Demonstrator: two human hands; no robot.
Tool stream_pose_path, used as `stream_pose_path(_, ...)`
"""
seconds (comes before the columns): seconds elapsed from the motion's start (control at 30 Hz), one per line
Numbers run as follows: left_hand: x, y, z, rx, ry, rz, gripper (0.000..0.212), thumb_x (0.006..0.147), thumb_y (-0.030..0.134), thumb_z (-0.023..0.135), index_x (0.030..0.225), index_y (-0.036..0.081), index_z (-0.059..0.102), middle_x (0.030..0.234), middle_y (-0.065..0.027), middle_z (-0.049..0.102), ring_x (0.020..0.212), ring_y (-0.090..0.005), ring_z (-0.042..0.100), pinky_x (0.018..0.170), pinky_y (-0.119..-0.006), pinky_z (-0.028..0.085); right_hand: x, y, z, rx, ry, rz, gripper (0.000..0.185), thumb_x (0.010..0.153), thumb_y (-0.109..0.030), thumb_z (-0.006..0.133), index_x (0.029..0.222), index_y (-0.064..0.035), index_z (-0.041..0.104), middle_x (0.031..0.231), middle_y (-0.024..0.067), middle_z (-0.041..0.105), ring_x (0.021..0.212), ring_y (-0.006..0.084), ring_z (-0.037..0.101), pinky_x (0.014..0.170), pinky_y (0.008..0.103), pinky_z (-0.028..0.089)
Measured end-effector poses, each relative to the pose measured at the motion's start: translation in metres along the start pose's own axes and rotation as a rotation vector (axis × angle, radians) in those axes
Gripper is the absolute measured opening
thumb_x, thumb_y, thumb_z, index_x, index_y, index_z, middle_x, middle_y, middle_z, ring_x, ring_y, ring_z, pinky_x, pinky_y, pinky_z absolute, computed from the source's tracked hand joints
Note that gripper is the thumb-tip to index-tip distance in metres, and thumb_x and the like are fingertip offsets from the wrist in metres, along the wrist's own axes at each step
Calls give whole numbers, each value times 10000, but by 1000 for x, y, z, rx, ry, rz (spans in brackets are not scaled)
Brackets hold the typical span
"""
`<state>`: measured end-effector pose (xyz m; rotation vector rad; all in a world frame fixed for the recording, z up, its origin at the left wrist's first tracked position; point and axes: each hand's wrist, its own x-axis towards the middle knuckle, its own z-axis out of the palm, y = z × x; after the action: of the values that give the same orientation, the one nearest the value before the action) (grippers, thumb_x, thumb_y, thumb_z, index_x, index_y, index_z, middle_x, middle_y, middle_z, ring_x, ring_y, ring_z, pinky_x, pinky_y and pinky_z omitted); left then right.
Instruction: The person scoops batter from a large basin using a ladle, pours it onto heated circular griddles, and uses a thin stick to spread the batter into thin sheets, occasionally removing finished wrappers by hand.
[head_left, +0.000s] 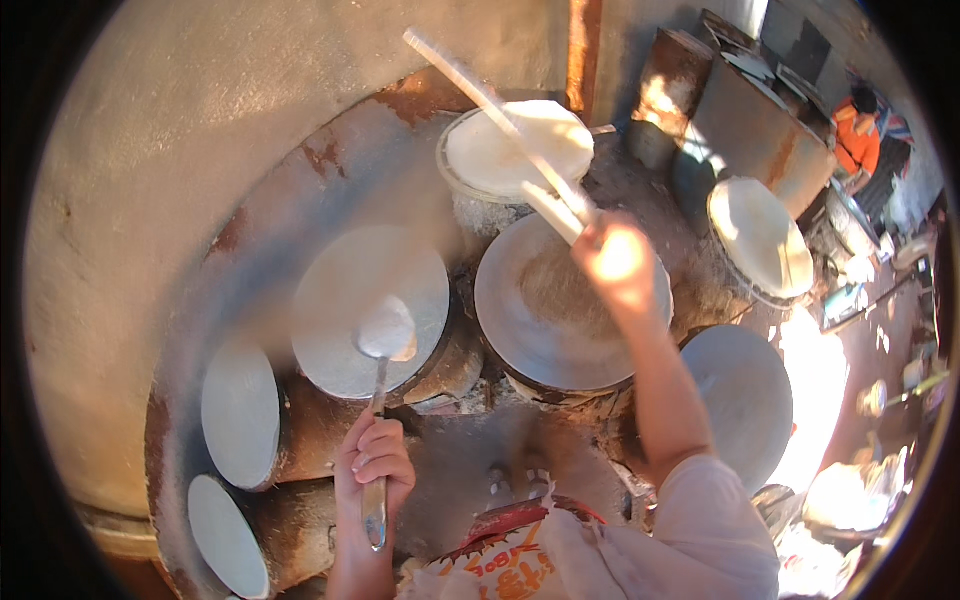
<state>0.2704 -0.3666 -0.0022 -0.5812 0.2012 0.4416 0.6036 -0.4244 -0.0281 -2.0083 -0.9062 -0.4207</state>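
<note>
My left hand (373, 457) grips the handle of a metal ladle (380, 401). Its bowl, coated with something white, is over a round flat griddle (337, 281); whether they touch cannot be told. My right hand (616, 259) is closed around a long thin wooden stick (480, 97) and a shorter pale piece (551, 210), perhaps parts of one spreader. Below that hand sits another round griddle (517, 330) with a brownish centre. The long stick crosses in front of a round pale flatbread or pancake surface (517, 150) farther back.
More round griddles stand at left (240, 420), lower left (225, 536) and right (739, 405). Another pale round surface (761, 236) lies at right. A rusty metal drum (671, 75) stands behind. A person in orange (857, 139) is at far right. A blurred smear covers part of the left side.
</note>
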Motion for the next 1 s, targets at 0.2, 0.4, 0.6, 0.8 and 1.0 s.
stream_pose_path(0.2, 44, -6, 10, 87, 21, -128, 310, 945, 188, 395, 660, 67, 386, 591, -5, 378, 420, -91, 404, 373, -229, 407, 99, 44, -59, 146, -40, 225, 194, 691, -190, 608, 676, -9, 542, 595, 127, 558, 582, 232, 566, 564, 341, 433)
stream_pose_path(0.4, 103, -45, 15, 76, 95, -320, 303, 942, 208, 401, 667, 81, 387, 577, -3, 389, 402, -101, 398, 386, -238, 394, 179, 154, -147, 304, 232, 401, 240, 680, -228, 653, 694, -5, 567, 641, 51, 567, 600, 161, 540, 572, 318, 428)
stream_pose_path(0.6, 182, -105, 5, 68, 61, -354, 294, 958, 244, 372, 714, 82, 399, 476, 23, 349, 366, -77, 370, 403, -208, 385, 186, 321, -269, 757, 636, 694, 120, 759, -114, 579, 809, -8, 553, 699, 52, 542, 588, 159, 529, 477, 302, 442)
stream_pose_path(0.8, 240, -167, 9, 96, 101, -444, 309, 935, 194, 391, 647, 85, 365, 454, 37, 306, 334, -54, 340, 360, -199, 352, 79, 511, -277, 733, 972, 880, 101, 801, -158, 575, 849, -81, 530, 632, 22, 515, 490, 122, 487, 355, 248, 354)
stream_pose_path(1.0, 263, -181, 3, 150, 99, -454, 313, 927, 191, 418, 648, 50, 408, 555, 17, 382, 369, -54, 399, 366, -209, 399, -15, 515, -229, 284, 891, 1084, 419, 772, -430, 685, 804, -33, 555, 609, 41, 553, 436, 97, 461, 352, 229, 343)
